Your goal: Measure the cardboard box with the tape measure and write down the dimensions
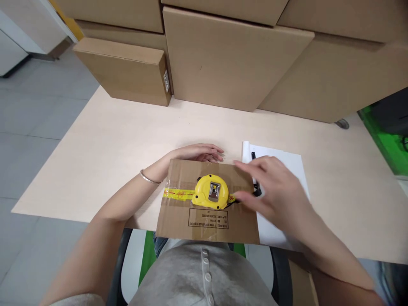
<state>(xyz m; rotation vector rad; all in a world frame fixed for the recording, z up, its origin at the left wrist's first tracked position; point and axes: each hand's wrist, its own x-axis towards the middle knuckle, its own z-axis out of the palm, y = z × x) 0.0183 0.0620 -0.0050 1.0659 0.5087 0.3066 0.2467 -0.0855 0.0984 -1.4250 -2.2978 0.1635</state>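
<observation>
Head camera, looking steeply down, close over table (105, 140)

Left grip (197, 152) flat, palm down, right grip (270, 182) hovering, loosely spread

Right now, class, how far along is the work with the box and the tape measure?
Done: the box is sealed with yellow tape, and the tape measure lies on it. In hand: the left hand rests on the box's far edge; the right hand is at the measure's right side. Left: no blade is drawn out; the pen lies unused on the sheet.
</observation>
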